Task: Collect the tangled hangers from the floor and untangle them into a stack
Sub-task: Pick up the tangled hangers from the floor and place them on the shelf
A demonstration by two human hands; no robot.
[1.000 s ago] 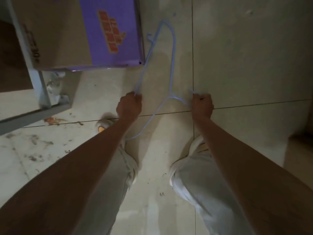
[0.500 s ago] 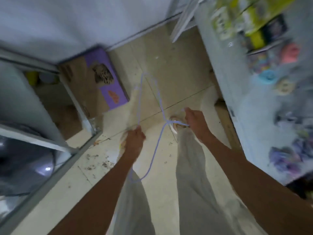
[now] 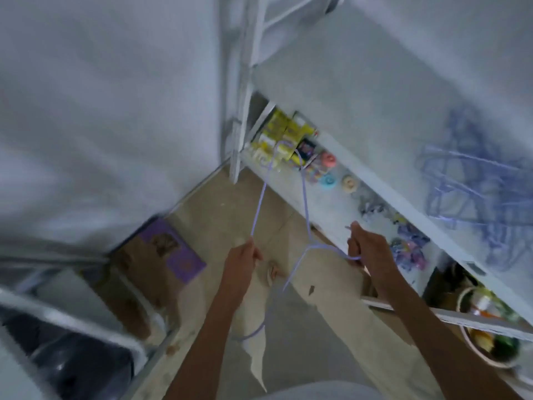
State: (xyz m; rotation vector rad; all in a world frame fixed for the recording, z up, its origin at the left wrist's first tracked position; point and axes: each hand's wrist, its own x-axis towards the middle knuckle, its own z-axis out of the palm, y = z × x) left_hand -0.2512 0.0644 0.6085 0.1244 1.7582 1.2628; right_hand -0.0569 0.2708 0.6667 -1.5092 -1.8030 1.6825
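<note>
Hangers (image 3: 302,203) of pale lilac wire hang tangled in the air between both hands, above the tiled floor (image 3: 219,215). Left hand (image 3: 240,262) has its grip clenched on one thin wire arm that runs up toward a hook near the shelf (image 3: 340,203). Right hand (image 3: 367,249) has its grip clenched on another wire end, just beside the junction where the wires meet. More lilac hangers (image 3: 473,192) lie heaped on the white surface at right, blurred. A purple box (image 3: 178,255) sits on the floor below.
</note>
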